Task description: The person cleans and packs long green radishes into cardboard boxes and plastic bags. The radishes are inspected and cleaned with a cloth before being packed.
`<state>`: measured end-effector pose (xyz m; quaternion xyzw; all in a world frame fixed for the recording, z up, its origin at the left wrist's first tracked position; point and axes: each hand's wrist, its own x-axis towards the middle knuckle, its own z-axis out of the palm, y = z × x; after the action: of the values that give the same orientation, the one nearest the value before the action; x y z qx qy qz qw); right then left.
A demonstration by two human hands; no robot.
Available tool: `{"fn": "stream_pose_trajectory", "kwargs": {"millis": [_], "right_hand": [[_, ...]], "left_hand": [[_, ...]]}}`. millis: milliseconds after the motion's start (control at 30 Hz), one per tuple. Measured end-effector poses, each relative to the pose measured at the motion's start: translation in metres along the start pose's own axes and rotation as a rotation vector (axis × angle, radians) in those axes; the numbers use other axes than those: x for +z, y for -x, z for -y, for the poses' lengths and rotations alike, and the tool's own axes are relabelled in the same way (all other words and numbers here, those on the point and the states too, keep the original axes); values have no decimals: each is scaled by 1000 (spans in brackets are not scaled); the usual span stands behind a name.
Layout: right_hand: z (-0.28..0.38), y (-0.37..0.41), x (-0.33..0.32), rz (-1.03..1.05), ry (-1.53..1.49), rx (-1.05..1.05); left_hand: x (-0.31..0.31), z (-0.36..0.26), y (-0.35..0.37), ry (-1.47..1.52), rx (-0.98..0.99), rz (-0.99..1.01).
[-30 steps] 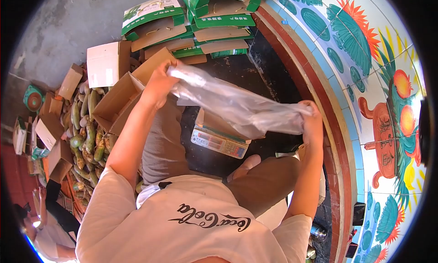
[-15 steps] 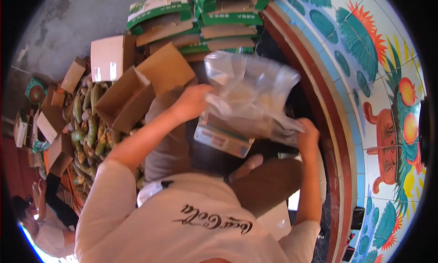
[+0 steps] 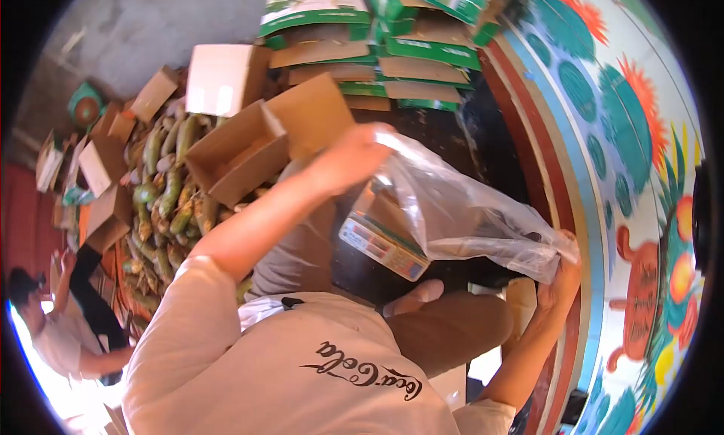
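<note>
A clear plastic bag is stretched slantwise between my two hands. My left hand is closed on its upper left corner. Lower on the right, my right hand grips the gathered other end. Beneath the bag, between my legs, stands a weighing scale with a button panel facing me; the bag covers part of it. An open cardboard box lies beyond my left forearm.
A heap of long green-brown vegetables lies at left, with cardboard boxes around it. Green-and-white cartons are stacked ahead. A painted tile wall runs along the right. Another person sits at the far left.
My right hand has moved outward and down towards me, and the bag has gone from billowing out ahead to being pulled long between my hands. The camera view has shifted slightly.
</note>
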<state>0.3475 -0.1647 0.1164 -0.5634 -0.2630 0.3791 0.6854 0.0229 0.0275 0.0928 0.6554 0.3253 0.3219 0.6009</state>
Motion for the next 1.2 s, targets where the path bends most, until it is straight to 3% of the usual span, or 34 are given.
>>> {"fn": "stream_pose_trajectory", "kwargs": {"millis": [33, 67, 133, 167, 400, 500, 633, 700, 733, 833, 933, 1033, 1067, 1200], "right_hand": [[-7, -2, 5, 28, -26, 41], [-24, -7, 10, 36, -13, 33], [-61, -17, 21, 38, 7, 138], [-82, -23, 26, 17, -15, 170], [-174, -70, 60, 147, 193, 521], [-216, -97, 61, 194, 372, 567], [-219, -93, 81, 257, 410, 719], [-268, -110, 64, 338, 469, 630], [-288, -114, 57, 382, 498, 593], [-269, -113, 76, 547, 221, 816], [-280, -122, 81, 414, 1048, 452], [-258, -124, 77, 476, 1534, 281], [-268, -128, 63, 473, 1478, 162], [-193, -107, 71, 428, 1377, 166]], "left_hand": [[2, 26, -11, -58, -45, 26], [11, 49, -26, -200, -277, -32], [35, 44, -26, 36, -218, -43], [46, 84, -42, 94, -238, -99], [91, 111, -68, -313, -394, -199], [99, 148, -87, -507, -366, -60], [101, 176, -101, -630, -563, 226], [99, 193, -110, -757, -629, 336], [99, 203, -111, -768, -599, 287], [95, 211, -111, -806, -538, 201], [91, 195, -108, -886, -474, 225], [90, 187, -101, -968, -334, 186], [88, 180, -100, -958, -303, 187], [75, 146, -98, -1010, -258, 186]]}}
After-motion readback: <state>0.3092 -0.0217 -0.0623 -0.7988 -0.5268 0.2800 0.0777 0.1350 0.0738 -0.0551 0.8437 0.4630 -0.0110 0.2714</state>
